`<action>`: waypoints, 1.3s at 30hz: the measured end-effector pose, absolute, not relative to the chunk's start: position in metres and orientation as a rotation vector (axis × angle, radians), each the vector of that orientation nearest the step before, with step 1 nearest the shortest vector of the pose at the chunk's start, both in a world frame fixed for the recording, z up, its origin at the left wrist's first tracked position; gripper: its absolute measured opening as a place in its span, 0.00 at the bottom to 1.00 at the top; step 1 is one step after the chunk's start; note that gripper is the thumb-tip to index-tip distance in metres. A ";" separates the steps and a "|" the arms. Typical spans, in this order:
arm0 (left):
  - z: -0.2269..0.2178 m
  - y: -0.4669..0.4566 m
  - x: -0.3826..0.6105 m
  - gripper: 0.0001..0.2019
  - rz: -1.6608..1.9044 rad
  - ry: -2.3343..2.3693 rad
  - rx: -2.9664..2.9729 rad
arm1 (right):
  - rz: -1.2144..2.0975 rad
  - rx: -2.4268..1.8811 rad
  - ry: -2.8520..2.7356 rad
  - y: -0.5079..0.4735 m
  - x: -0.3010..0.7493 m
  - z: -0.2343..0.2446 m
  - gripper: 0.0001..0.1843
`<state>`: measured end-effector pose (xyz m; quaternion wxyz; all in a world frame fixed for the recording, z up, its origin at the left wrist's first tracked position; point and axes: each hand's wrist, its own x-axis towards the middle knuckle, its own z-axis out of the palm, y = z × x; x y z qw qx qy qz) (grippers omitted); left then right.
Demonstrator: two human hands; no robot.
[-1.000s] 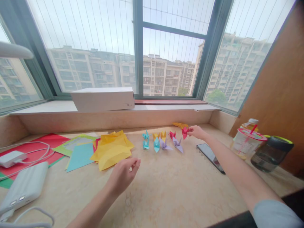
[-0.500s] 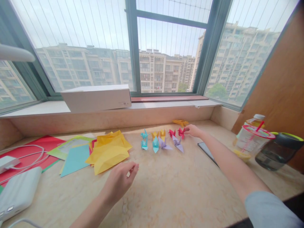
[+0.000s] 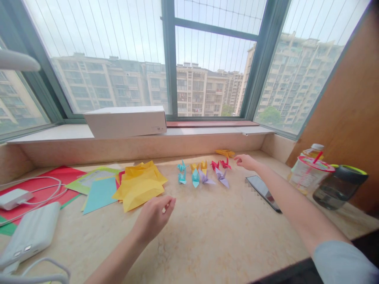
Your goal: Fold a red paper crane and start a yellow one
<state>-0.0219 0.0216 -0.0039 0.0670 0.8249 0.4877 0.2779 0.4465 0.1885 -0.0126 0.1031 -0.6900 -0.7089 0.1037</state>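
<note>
My left hand (image 3: pixel 154 216) hovers over the worktop in front of a pile of yellow paper sheets (image 3: pixel 143 187). Its fingers are curled in, thumb against them, and nothing shows in them. My right hand (image 3: pixel 246 161) reaches to the back right, just right of a red paper crane (image 3: pixel 226 163) and apart from it. Its fingers are slightly apart and hold nothing visible. Beside that crane stands another red crane (image 3: pixel 215 165). Lilac cranes (image 3: pixel 222 177), yellow cranes (image 3: pixel 194 167) and turquoise cranes (image 3: pixel 182 178) fill out the two rows. Behind them lies a folded orange-yellow paper piece (image 3: pixel 225 153).
A phone (image 3: pixel 263 192) lies under my right forearm. A cup with a red straw (image 3: pixel 309 175), a bottle (image 3: pixel 314 150) and a dark tumbler (image 3: pixel 339 187) stand right. At left are coloured sheets (image 3: pixel 100 195), a white power bank (image 3: pixel 37 228) and cables. A white box (image 3: pixel 127 122) sits on the sill.
My right hand has drawn away to the right from the red crane it was touching, which stays standing in its row. The view has shifted slightly; my left hand keeps its pose.
</note>
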 end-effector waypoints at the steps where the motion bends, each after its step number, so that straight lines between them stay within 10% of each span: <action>1: -0.003 0.022 -0.022 0.18 0.822 1.478 2.489 | 0.277 -2.038 -2.089 0.185 0.447 -0.010 0.15; 39: 0.000 0.033 -0.036 0.20 0.897 1.569 2.540 | -0.068 -1.983 -2.309 0.120 0.368 -0.018 0.17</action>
